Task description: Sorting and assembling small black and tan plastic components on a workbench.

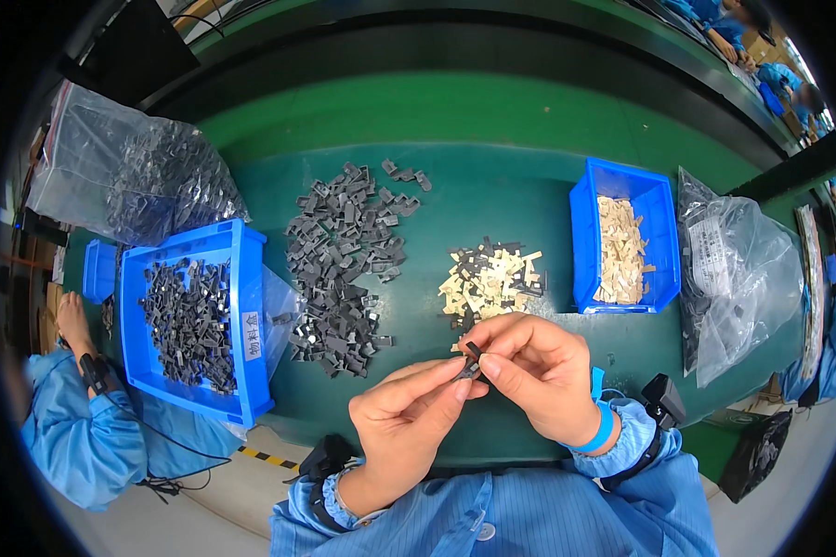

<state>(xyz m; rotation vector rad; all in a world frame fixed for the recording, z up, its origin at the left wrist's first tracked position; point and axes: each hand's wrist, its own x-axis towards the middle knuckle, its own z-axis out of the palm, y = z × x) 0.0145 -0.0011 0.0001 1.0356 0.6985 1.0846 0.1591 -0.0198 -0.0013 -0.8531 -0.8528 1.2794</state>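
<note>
My left hand (409, 408) and my right hand (539, 371) meet low in the middle, close to my body. Between the left thumb and fingertips is a small dark plastic part (470, 369). The right thumb and index finger pinch a thin black strip (475, 350) against that part; the fingertips hide how the two join. Just beyond my hands lies a small pile of cream and black strips (478, 283). Left of it spreads a larger heap of dark grey plastic pieces (344, 269).
A blue bin (580, 241) at right holds cream strips (620, 246), beside a clear plastic bag (752, 269). At left, a large blue bin (249, 251) contains dark parts (190, 325); a bag of dark pieces (149, 172) lies behind. A co-worker's hand (71, 320) is far left.
</note>
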